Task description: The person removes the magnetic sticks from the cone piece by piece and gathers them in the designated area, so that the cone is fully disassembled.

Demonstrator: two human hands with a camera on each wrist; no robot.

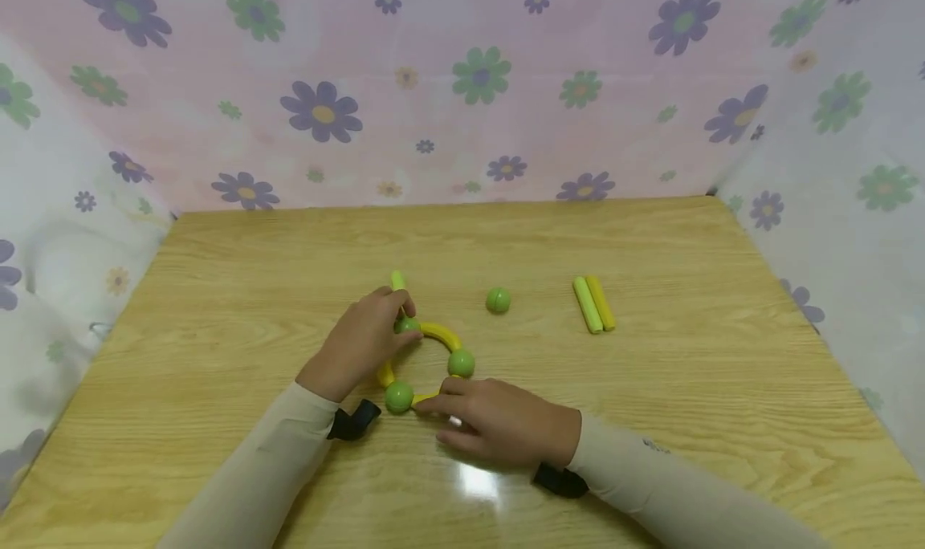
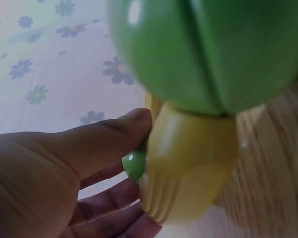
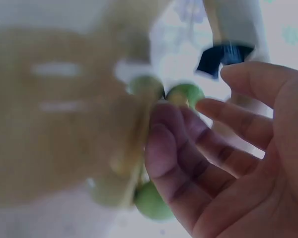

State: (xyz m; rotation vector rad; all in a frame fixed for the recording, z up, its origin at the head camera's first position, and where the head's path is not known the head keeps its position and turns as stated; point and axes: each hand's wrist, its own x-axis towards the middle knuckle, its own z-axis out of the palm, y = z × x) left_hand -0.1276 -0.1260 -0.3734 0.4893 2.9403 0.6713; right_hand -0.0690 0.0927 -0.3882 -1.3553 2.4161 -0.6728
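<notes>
On the table lies a ring of curved yellow rods [image 1: 441, 334] joined by green balls [image 1: 461, 363], with a straight light-green rod [image 1: 398, 280] sticking out from its far left. My left hand [image 1: 361, 340] holds the green ball [image 1: 409, 324] at that corner between thumb and fingers. In the left wrist view, a large green ball [image 2: 203, 54] and a yellow rod [image 2: 193, 158] stand before the hand. At the ring's near right, my right hand [image 1: 499, 420] rests its fingertips on a yellow rod, partly hidden under them. Its thumb stays apart in the right wrist view.
A loose green ball [image 1: 498, 300] lies beyond the ring. Farther right, a light-green rod [image 1: 588, 305] and a yellow rod [image 1: 601, 302] lie side by side. Flowered cloth [image 1: 433, 91] closes off the table's back and sides.
</notes>
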